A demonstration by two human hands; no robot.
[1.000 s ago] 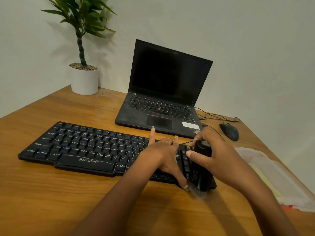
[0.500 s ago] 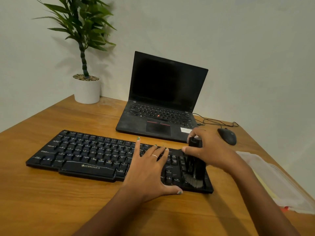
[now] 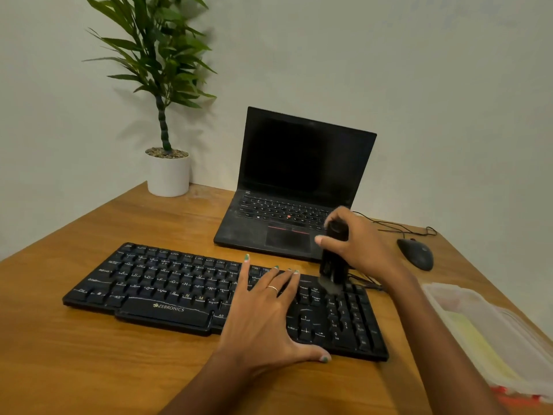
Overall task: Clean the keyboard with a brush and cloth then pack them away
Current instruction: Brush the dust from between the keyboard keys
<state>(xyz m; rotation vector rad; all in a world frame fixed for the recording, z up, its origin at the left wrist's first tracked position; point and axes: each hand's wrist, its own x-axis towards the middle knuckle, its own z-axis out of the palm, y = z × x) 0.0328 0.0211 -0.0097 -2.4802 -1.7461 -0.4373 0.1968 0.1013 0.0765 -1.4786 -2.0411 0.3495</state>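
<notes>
The Zebronics keyboard (image 3: pixel 209 298) lies flat on the wooden worktop (image 3: pixel 89 369), in front of an open ThinkPad laptop (image 3: pixel 296 187). The left hand (image 3: pixel 263 319) is spread flat across its right-centre keys, fingers straight, pinning it down. The right hand (image 3: pixel 359 244) is wrapped around a black brush (image 3: pixel 333 259) held upright, bristles touching the far edge of the keyboard above the number pad.

Judging from this, the brushing stage is under way. The main risk is the brush flicking dust onto the laptop just behind. Pressing too hard could snag a keycap or nudge the cable (image 3: pixel 368 283) at the rear. If the flat hand eases off, the keyboard could slide toward the clear plastic container (image 3: pixel 484 330) at the right, where a yellowish thing, perhaps the cloth, lies inside.
</notes>
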